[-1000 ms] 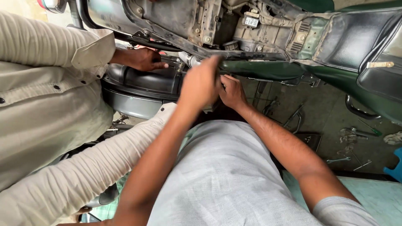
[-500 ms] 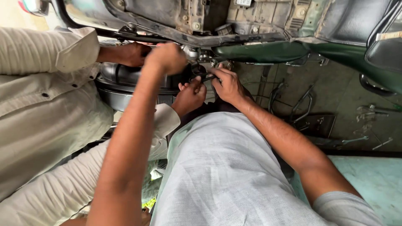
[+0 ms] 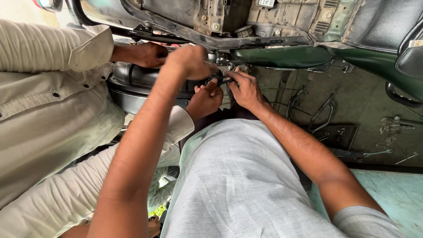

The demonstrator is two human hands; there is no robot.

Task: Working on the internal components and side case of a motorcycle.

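Note:
I look down at the underside of a motorcycle frame [image 3: 246, 42] with a green side panel [image 3: 282, 56]. My left hand [image 3: 190, 61] is raised in a fist against the frame rail beside a bolt [image 3: 212, 54]; whatever is inside the fist is hidden. My right hand [image 3: 245, 89] pinches a small black ring-shaped part [image 3: 219, 79] just below the rail. A co-worker's hand [image 3: 204, 100] in a beige sleeve touches the same part from below. The co-worker's other hand [image 3: 145, 53] rests on the frame to the left.
The co-worker's beige shirt [image 3: 48, 110] fills the left side. A black and chrome round housing [image 3: 132, 86] sits under the frame. Spanners and loose tools [image 3: 374, 153] lie on the dirty floor at right, next to a bent metal bracket [image 3: 321, 112]. A black seat [image 3: 387, 22] is top right.
My left hand has risen from in front of my right hand to the frame rail. The co-worker's lower hand has come into view beneath the black part. My right hand stays put.

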